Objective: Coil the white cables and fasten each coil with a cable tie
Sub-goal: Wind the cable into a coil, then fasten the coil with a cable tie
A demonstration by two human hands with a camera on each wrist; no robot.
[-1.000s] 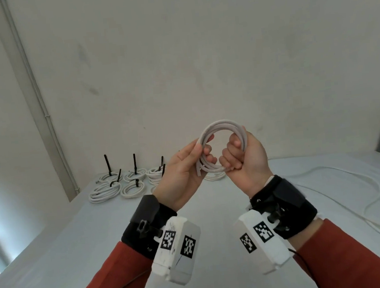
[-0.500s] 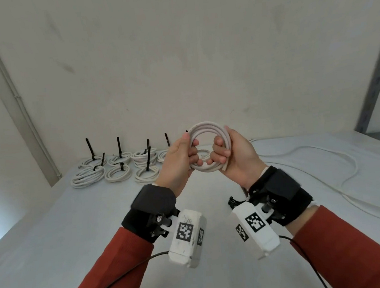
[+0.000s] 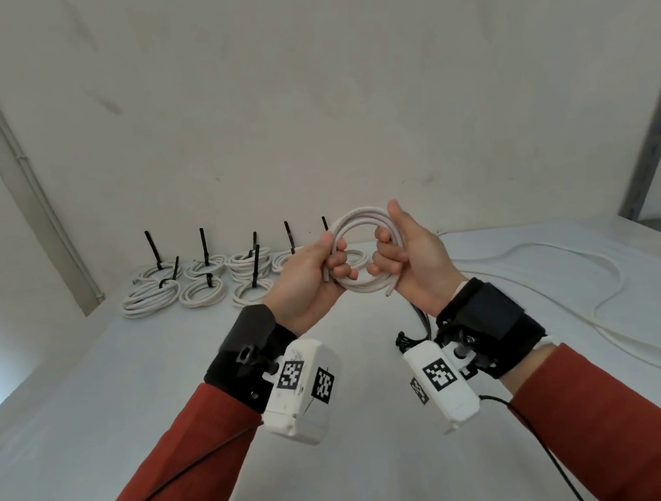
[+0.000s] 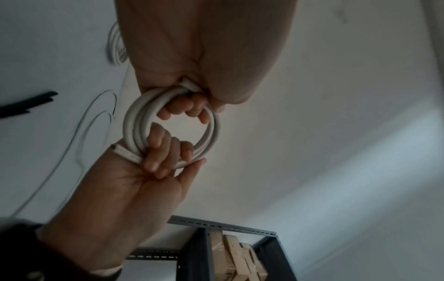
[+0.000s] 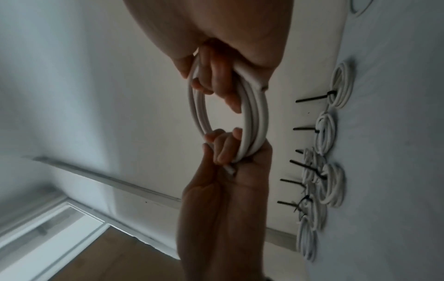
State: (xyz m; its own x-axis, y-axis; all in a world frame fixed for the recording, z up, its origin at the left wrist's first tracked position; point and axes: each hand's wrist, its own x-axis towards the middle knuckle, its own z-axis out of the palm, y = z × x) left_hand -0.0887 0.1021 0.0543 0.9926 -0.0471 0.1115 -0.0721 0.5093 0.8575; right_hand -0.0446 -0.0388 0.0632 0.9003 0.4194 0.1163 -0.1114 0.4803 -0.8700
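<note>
I hold a small coil of white cable (image 3: 358,216) upright in the air above the white table (image 3: 142,409), one hand on each side. My left hand (image 3: 328,264) grips its left side with the fingers curled through the ring. My right hand (image 3: 387,251) grips the right side, thumb up. A cut end (image 3: 389,292) sticks out under the right hand. The left wrist view shows the coil (image 4: 131,123) with both sets of fingers inside it. So does the right wrist view, where the coil (image 5: 260,114) sits edge-on. No tie is on this coil.
Several finished coils (image 3: 203,290) with upright black ties lie along the back left of the table by the wall. A long loose white cable (image 3: 588,261) snakes over the right side. Black cable ties (image 3: 408,339) lie under my right wrist. A metal shelf (image 4: 228,247) holds boxes.
Both hands have kept hold of the coil and shifted their grip on it. The coil sits lower in view, and a cable end now pokes out below the right hand.
</note>
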